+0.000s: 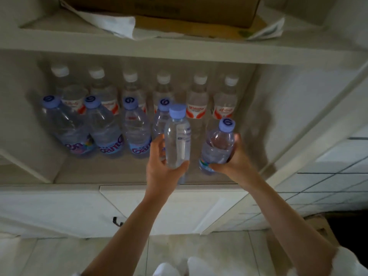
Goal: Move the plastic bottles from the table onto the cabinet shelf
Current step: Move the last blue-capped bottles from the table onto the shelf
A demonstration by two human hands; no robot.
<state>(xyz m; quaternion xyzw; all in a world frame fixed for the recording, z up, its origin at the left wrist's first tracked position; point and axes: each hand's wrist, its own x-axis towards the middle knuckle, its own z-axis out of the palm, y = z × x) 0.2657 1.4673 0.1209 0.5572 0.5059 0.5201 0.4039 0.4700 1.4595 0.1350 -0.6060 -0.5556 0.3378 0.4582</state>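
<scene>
The left hand (pixel 161 174) has its grip wrapped round the lower body of a clear bottle (pixel 177 136) with a lilac cap, held upright over the front of the cabinet shelf (pixel 123 172). Just right of that grip, the right hand (pixel 235 158) is closed round a second bottle (pixel 218 146), its base at the shelf. Left of the left grip stands a front row of lilac-capped bottles (pixel 137 126), and behind both grips a row of white-capped bottles (pixel 197 96)
</scene>
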